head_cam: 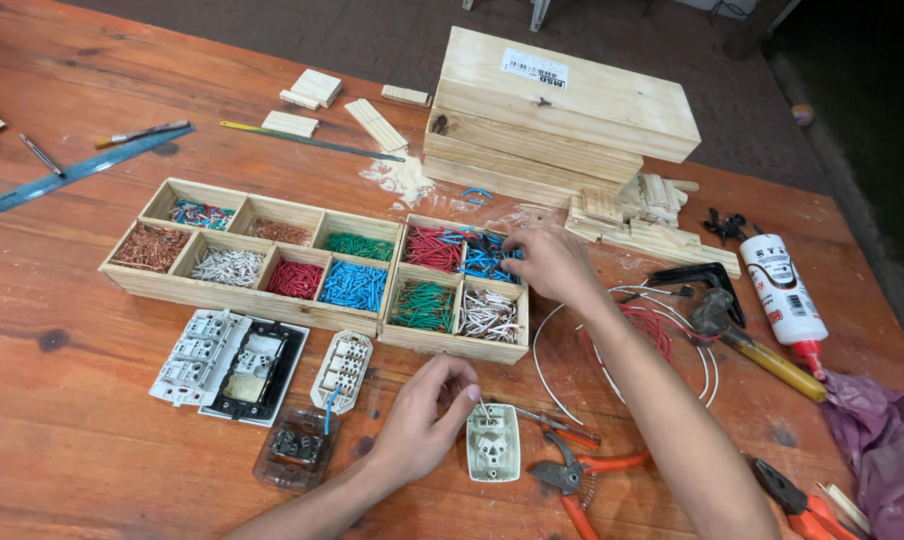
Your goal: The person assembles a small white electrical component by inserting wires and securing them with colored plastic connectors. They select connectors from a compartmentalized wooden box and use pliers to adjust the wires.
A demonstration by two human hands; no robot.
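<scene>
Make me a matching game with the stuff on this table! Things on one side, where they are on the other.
Things:
1. glue bottle
2. steel ruler
3. orange-handled pliers
4. small white socket

Places:
A. far left of the table
B. under the left hand
C. far right, beside the hammer
D. just right of the socket, near the front edge

Pairs: 1-C, 2-A, 3-D, 4-B

My wooden table carries compartment trays, stacked planks, pliers, a glue bottle and a steel ruler.
</scene>
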